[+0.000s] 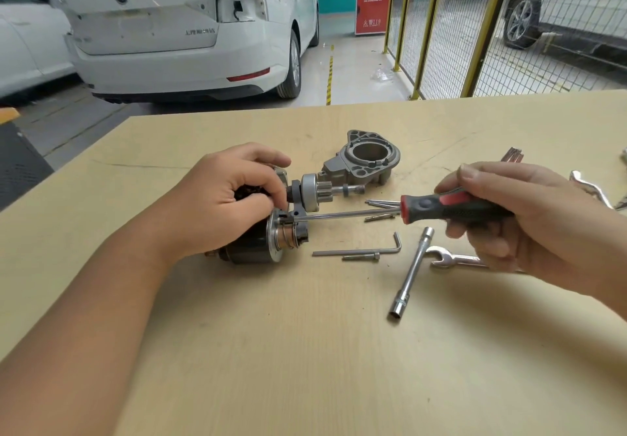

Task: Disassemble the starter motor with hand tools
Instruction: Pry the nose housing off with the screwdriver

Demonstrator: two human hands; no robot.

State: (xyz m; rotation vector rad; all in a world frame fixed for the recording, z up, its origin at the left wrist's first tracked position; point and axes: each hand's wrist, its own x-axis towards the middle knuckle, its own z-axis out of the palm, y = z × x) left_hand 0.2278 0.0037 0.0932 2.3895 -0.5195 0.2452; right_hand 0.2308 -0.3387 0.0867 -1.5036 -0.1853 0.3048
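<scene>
The starter motor (pixel 258 247) lies on its side on the wooden table (pixel 305 350), its open end facing right. My left hand (pixel 220 198) grips the motor body from above, fingers curled over it. My right hand (pixel 515 211) holds a red and black screwdriver (pixel 451 208) by the handle. Its long shaft runs left, and the tip sits at the motor's silver flange, just under my left fingers. The pinion gear and shaft (pixel 325 191) stick out to the right behind the screwdriver. The grey nose housing (pixel 366 160), taken off, rests farther back.
On the table lie a hex key (pixel 369 250), a long bolt (pixel 361 257), a tubular socket wrench (pixel 412 272), an open-end spanner (pixel 451 260), several long screws (pixel 381 203) and more tools at the right edge (pixel 590 188). A white car (pixel 190 28) and a yellow mesh fence (pixel 475 28) stand beyond.
</scene>
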